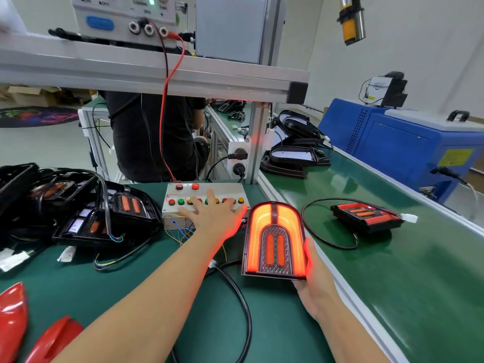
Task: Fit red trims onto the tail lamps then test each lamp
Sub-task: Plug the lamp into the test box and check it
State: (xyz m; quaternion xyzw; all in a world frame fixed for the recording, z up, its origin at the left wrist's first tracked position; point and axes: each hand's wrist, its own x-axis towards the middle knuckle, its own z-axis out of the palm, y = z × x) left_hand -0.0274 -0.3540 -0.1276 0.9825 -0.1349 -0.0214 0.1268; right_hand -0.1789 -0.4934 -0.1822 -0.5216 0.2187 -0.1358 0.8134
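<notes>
My right hand (315, 280) grips a tail lamp (274, 241) from below and along its right edge, tilted up to face me. Its arch-shaped band glows red-orange. My left hand (213, 214) lies flat with fingers spread on the white switch box (204, 196), fingertips on its row of red, green and yellow buttons. The lamp's black cable (242, 302) loops over the green mat. Two loose red trims (15, 323) lie at the bottom left. Another lamp with its red trim (366, 216) rests unlit on the green belt to the right.
A pile of unlit lamps with cables (78, 205) fills the left of the bench. More lamp housings (293, 150) are stacked on the belt behind. A power supply (123, 19) sits on the overhead rail, leads hanging down. A person in black sits beyond the bench. A blue machine (408, 142) stands right.
</notes>
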